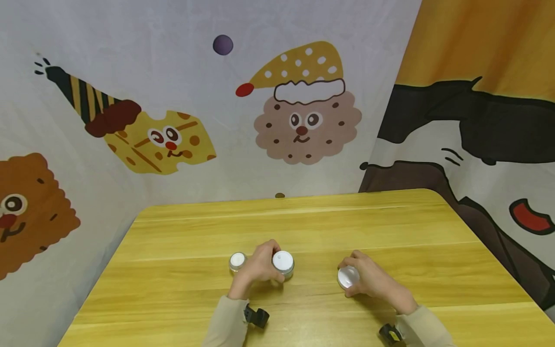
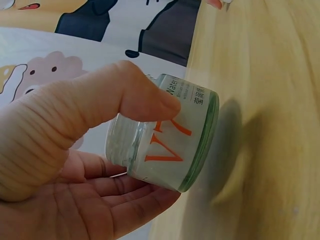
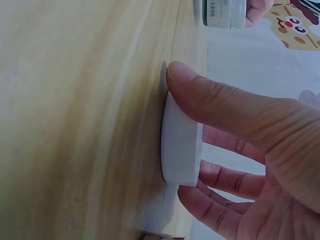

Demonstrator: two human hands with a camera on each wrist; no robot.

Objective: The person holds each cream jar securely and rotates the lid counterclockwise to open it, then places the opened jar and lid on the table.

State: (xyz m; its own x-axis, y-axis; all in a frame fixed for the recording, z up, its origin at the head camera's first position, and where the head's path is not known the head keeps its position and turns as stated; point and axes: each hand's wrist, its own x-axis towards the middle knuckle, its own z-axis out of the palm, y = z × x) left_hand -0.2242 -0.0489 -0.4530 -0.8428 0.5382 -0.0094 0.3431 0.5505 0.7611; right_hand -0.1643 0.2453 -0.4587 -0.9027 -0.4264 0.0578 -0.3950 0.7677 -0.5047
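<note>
My left hand grips a glass cream jar round its side, thumb on one side and fingers on the other. In the left wrist view the jar shows orange V7 lettering, a bare clear neck and a greenish base close over the table. From above, its top looks white. To the right, my right hand holds a round white lid by its rim. In the right wrist view this lid lies flat right at the tabletop, between thumb and fingertips.
A smaller jar with a white top stands just left of my left hand. The wood-grain table has its far edge against a cartoon-printed cloth. Another printed cloth hangs along the right side.
</note>
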